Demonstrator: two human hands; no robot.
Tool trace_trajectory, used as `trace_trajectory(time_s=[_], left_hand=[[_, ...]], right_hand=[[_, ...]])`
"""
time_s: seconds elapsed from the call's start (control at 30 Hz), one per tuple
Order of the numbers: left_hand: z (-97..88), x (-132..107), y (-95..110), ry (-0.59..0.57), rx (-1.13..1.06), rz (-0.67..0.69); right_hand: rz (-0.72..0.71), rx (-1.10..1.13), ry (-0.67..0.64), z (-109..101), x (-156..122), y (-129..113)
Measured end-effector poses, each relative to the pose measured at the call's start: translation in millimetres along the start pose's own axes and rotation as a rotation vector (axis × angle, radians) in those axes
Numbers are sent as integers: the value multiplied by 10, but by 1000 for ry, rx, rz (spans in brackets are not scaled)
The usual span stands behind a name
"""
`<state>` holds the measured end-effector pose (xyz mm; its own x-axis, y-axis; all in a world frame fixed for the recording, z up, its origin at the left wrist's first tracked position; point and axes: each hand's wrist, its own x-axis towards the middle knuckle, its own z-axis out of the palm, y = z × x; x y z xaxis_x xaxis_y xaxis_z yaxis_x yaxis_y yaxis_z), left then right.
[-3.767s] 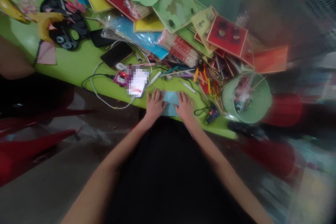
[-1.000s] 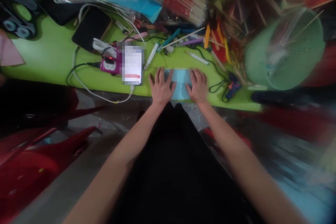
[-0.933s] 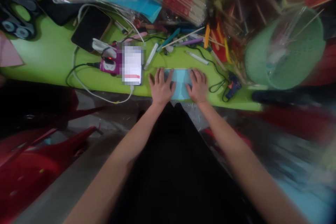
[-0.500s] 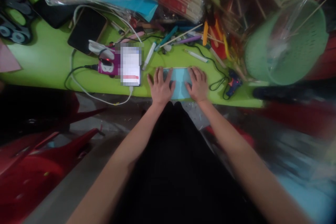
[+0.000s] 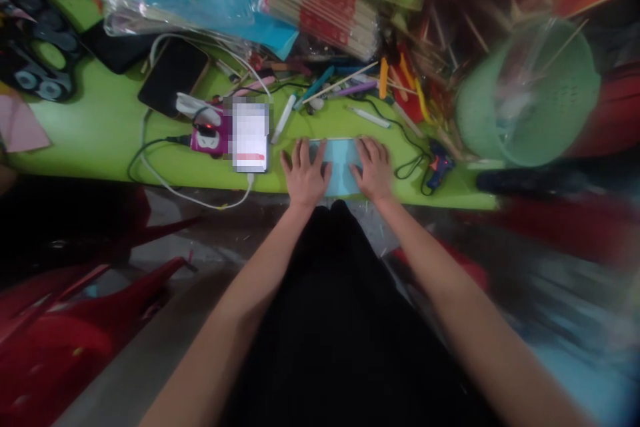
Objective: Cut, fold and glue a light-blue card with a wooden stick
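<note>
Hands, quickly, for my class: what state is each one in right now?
Left hand: open, palm down, fingers spread on the light blue paper.
Right hand: open, palm down on the same paper.

Paper (image 5: 341,167) lies between phone (image 5: 250,135) and basket (image 5: 530,97).

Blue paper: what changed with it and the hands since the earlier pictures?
Nothing was moved, taken or let go. The left hand and right hand stay flat on the blue paper at the green table edge; only the camera view shifted.
</note>
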<state>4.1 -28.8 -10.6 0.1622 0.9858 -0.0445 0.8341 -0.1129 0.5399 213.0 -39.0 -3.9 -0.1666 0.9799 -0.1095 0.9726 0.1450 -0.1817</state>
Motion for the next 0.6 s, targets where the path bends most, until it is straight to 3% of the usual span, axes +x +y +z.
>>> trace_trajectory(time_s=[0.6], left_hand=[[-28, 1, 21, -8, 48, 2]], right_hand=[[5, 29, 26, -34, 0, -38]])
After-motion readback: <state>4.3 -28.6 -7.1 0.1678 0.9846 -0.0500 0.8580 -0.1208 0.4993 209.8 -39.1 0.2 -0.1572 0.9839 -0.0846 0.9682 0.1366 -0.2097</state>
